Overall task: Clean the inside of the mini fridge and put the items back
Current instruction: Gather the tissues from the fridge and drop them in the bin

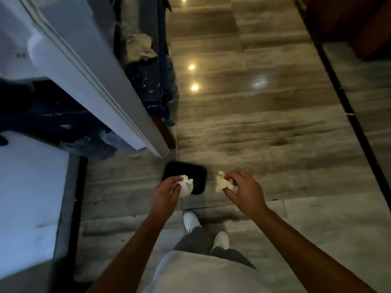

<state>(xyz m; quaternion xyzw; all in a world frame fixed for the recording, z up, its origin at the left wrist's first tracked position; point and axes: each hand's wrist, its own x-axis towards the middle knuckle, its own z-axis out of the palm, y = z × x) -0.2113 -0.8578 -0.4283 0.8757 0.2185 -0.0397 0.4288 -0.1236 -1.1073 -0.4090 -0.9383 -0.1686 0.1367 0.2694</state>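
My left hand (167, 190) grips a crumpled white paper towel (186, 185) and hovers over the near edge of a small black bin (190, 170) on the floor. A second crumpled white tissue (222, 182) is pinched in my right hand (243, 188), just right of the bin and above the bare floor. The open white door of the mini fridge (88, 70) stretches from the upper left down toward the bin. The white top of the fridge (27, 187) fills the lower left. The fridge's inside is hidden.
Glossy grey marble floor (254, 123) spreads to the right, edged by a dark strip (349, 115). Dark wooden furniture (349, 24) stands at the top right. A mirrored panel (148, 81) behind the door reflects a person. My white shoes (191, 220) stand below the bin.
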